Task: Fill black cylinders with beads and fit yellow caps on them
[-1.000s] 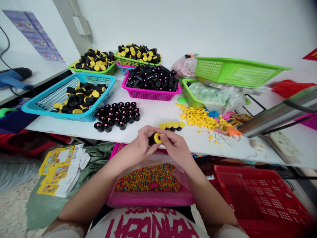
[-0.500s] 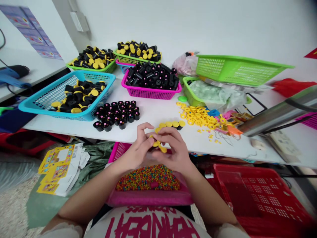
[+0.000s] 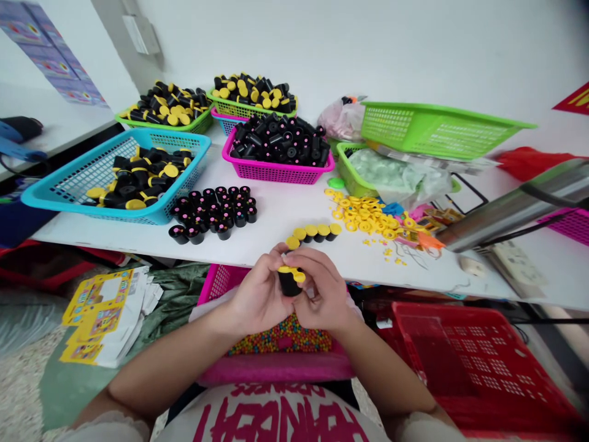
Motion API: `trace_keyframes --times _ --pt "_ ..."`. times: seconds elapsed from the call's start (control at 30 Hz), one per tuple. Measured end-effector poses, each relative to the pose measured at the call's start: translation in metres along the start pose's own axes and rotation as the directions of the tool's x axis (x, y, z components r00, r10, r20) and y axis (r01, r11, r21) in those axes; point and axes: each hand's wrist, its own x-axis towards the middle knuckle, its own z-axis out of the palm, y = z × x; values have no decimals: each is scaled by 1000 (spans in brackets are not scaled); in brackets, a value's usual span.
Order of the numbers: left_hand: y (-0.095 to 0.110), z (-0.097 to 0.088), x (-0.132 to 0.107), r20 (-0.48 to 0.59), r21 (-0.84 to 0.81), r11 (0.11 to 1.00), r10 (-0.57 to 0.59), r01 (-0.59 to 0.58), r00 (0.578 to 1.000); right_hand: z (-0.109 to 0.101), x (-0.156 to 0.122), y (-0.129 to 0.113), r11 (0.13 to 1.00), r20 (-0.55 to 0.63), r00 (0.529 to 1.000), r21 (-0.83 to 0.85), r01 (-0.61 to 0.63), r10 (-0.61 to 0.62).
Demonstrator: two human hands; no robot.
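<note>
Five capped pots [image 3: 311, 232] stand beyond left hand [image 3: 257, 298] and right hand [image 3: 323, 285], fingers closed round another pot [image 3: 289, 285], yellow-topped; many uncapped pots [image 3: 214, 221] remain, far left.

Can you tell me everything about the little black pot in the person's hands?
The little black pot is short and round, and looks like smooth plastic. A yellow top covers its upper end, with a rounded yellow piece sticking out toward the right hand. It's roughly upright, held up above the coloured balls. The left hand and the right hand both touch it. Its inside doesn't show.
</note>
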Motion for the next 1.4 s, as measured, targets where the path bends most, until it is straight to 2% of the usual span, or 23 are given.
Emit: trace_keyframes --times 0.1,0.17,0.23,0.27,0.3,0.37,0.43,0.47,0.5,0.57,0.63,0.7,0.77,0.87,0.93,1.0,1.03,1.07,1.1,1.17,1.27,1.33,1.4 --pt "-1 -8 -1 97 65 997 38 -45 995 -8 5 6 975 108 990 191 -111 91" --pt "-1 -17 -3 191 206 971 79 -119 978 -13 8 11 892 205 966 390 -229 158" --pt "1 -27 -6 309 438 863 118 -251 944 -15 10 15 774 250 944 545 -322 216" --pt "2 -31 -7 385 562 751 132 -346 913 -14 10 16 714 253 931 598 -364 263" --pt "5 -34 -8 472 657 597 151 -460 869 -13 10 17 648 256 909 640 -414 328" --pt "13 -36 -9 641 720 197 181 -666 746 -9 10 16 467 312 829 709 -528 464" --pt "22 -35 -9 755 656 -202 180 -727 631 -6 11 15 249 483 719 715 -653 499" --pt "25 -33 -9 781 617 -361 168 -700 602 -5 11 14 154 582 669 690 -707 463" --pt "29 -32 -10 790 583 -487 155 -650 593 -4 11 14 83 666 622 653 -753 411" --pt "32 -29 -11 793 522 -645 125 -558 596 -4 11 16 27 741 570 601 -799 355" --pt "32 -27 -12 789 482 -710 95 -514 608 -2 9 18 62 705 585 616 -785 402" --pt "29 -27 -12 769 488 -714 80 -502 634 1 6 21 154 616 628 644 -749 475" --pt "26 -27 -10 721 560 -663 96 -496 686 4 5 23 278 525 673 641 -715 520" --pt "25 -28 -4 612 747 -507 271 -431 743 2 8 29 505 398 750 563 -654 528" --pt "26 -31 1 524 839 -393 400 -376 752 -9 12 40 710 229 826 426 -560 515" --pt "28 -36 5 415 907 -284 473 -312 777 -27 15 60 876 -47 879 119 -468 475" --pt "29 -39 7 346 936 -235 493 -260 799 -38 15 72 886 -198 880 -86 -455 433" --pt "30 -42 9 272 961 -194 504 -199 820 -48 14 86 839 -289 871 -270 -472 397" --pt "31 -45 11 200 977 -164 509 -133 837 -58 11 99 765 -332 863 -412 -495 379" --pt "30 -50 15 93 991 -130 510 -31 855 -73 2 122 581 -351 833 -600 -550 427" --pt "25 -55 25 35 997 -77 503 5 864 -80 -15 140 382 -311 778 -734 -561 545" --pt "21 -59 34 41 999 -49 487 -20 872 -77 -22 143 347 -285 764 -762 -547 579" --pt "18 -61 43 63 997 2 471 -73 880 -74 -24 142 357 -275 768 -761 -542 579"
